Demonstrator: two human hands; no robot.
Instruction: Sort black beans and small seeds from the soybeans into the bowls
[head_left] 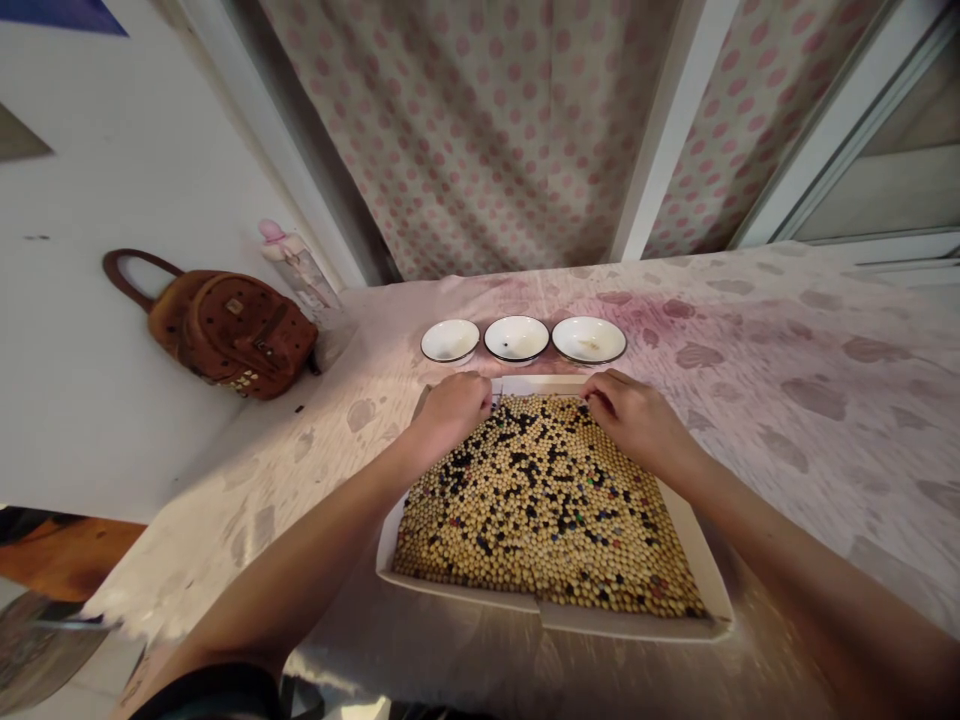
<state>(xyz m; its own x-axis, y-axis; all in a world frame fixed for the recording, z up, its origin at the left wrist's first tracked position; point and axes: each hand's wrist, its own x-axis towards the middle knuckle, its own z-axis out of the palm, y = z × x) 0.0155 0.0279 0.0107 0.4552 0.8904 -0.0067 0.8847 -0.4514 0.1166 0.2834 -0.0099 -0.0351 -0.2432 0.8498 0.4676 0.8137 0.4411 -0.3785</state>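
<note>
Bare forearms [300, 565] are reaching over a white cardboard tray [559, 622], the left hand [450, 412] and right hand [630, 415] curling pressed-together fingers onto light, slippery round yellow soybeans [547, 510] at its far end; any pinch is hidden, and the beans are best taken singly at the fingertips.

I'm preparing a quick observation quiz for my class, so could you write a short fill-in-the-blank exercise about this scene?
1. The left hand and right hand are at the ____ end of a white tray of yellow beans.
2. Beyond the tray stand ____ white bowls.
3. A dark speck lies in the ____ bowl of the row.
4. A brown studded backpack is to the ____ of the tray.

Missing words: far; three; middle; left.
</note>
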